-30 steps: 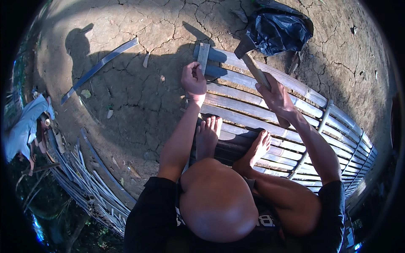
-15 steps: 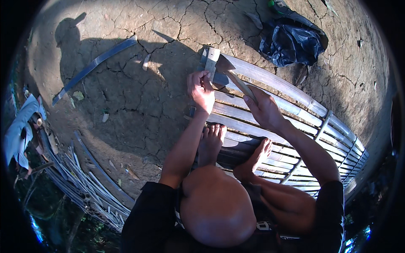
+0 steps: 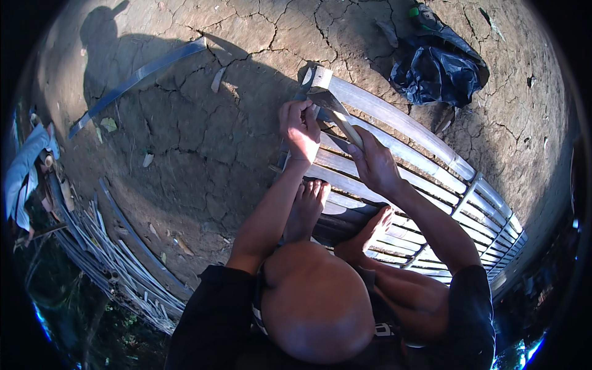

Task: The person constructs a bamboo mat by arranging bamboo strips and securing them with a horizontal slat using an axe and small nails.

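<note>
My right hand (image 3: 375,161) grips the light wooden handle of a hatchet (image 3: 328,100) with a dark, wedge-shaped head. That head lies over a short pale crosspiece (image 3: 320,76) at the end of a bamboo slat panel (image 3: 404,125). Just left of the hatchet head, my left hand (image 3: 300,131) has its thumb and fingers pinched together beside the crosspiece. Whatever sits between those fingertips is too small to make out. My bare feet rest on the slats below both hands.
A long flat strip (image 3: 137,79) lies on the cracked earth at upper left. Crumpled black plastic (image 3: 439,75) is beyond the panel. At lower left are a pile of thin split strips (image 3: 117,256) and a pale cloth (image 3: 29,163).
The hatchet head has come down and left across the crosspiece, closer to my left fingers. My left hand keeps its pinch by the crosspiece. The whole view has shifted slightly.
</note>
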`<state>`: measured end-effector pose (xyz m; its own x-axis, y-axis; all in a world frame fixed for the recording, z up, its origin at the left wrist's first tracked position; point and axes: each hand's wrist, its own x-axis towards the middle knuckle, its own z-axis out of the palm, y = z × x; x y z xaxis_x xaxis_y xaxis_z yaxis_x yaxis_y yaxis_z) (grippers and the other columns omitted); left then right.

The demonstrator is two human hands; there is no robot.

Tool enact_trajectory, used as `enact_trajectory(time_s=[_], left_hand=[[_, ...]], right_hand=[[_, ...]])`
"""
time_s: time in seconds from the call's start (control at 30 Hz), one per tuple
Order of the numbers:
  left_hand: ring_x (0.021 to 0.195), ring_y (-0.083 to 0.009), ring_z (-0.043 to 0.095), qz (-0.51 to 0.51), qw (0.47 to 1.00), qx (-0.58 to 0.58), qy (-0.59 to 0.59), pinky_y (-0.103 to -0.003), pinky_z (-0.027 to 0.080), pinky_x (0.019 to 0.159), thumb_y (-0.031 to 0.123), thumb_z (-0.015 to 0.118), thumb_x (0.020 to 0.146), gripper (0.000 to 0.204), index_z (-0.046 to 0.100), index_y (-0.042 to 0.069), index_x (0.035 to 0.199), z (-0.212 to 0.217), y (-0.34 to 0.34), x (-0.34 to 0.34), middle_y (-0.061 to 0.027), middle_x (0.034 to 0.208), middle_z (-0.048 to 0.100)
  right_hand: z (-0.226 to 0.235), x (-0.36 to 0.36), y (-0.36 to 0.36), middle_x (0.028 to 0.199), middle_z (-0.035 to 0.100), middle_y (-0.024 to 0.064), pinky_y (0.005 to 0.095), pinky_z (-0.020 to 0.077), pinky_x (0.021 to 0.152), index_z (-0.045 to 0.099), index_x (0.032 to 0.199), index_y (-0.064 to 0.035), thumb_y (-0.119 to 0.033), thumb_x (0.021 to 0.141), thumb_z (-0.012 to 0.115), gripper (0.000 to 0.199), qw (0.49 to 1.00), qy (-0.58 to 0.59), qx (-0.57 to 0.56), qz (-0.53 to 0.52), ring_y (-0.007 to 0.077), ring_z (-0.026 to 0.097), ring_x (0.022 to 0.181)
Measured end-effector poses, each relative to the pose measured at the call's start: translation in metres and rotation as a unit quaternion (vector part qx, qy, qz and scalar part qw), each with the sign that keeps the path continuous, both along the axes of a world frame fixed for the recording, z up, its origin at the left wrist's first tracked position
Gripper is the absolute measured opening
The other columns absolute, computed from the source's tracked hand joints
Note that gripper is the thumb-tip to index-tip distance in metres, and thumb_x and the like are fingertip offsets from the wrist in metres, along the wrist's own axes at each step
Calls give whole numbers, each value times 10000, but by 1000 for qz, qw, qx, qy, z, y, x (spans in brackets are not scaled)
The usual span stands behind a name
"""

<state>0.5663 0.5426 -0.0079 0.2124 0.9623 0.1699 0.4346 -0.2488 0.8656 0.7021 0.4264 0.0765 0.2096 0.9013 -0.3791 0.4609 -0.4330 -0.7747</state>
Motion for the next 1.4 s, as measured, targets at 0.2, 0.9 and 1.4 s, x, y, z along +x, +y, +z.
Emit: enact_trajectory(time_s=[0.2,0.9,1.4], left_hand=[[850,-312,599,5,1000,1,1,-402,506,737,-45,615,826,109,652,4,917,-6,5,0,-141,915,603],[857,-301,594,6,993,-101,-69,-385,509,740,-51,607,829,171,655,13,981,5,-5,-1,-137,982,581],[1268,-386,388,1,966,-20,256,-573,258,1041,211,649,857,508,460,57,1303,2,-46,-72,-196,1295,460]], right_hand=[[-1,-2,10,1013,653,266,530,543,712,450,1311,-19,-251,1013,527,385,999,13,-51,12,459,663,836],[-7,11,-5,859,671,269,542,518,707,451,1316,-12,-341,1043,443,427,996,-52,-72,2,466,657,769],[6,3,0,984,672,273,559,520,720,403,1370,-62,-352,1046,438,437,997,-72,-26,25,471,659,818]])
